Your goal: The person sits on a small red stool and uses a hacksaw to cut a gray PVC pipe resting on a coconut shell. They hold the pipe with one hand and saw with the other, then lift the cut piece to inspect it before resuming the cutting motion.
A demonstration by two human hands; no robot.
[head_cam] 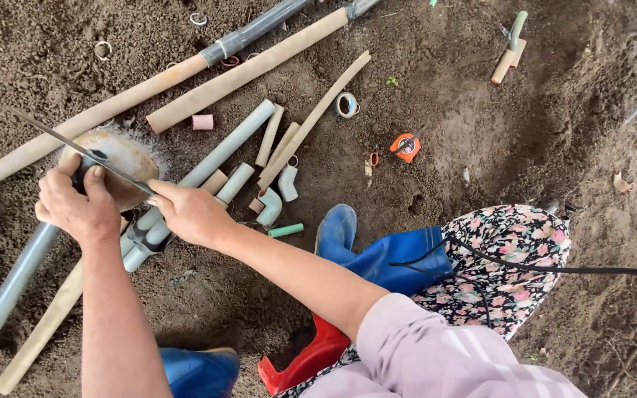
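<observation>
Steel saw blade (75,147), long axis from far left to near right, across grey pipe (16,284) on stone (123,158). Pinched at near end by right hand (189,214); left hand (75,203) closed around the pipe beneath.

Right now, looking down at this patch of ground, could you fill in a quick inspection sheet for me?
Surface: bare brown soil, loose and uneven.
Job's things: thin saw blade across a flat stone; grey pipe beside it.
Clutter: tan pipes, elbow fittings, tape roll, orange tape measure, small offcuts.
Hands: left hand grips the blade's end; right hand presses on the grey pipe.
Cables: black cable over the floral clothing.
Surroundings: blue boots, red stool.
</observation>
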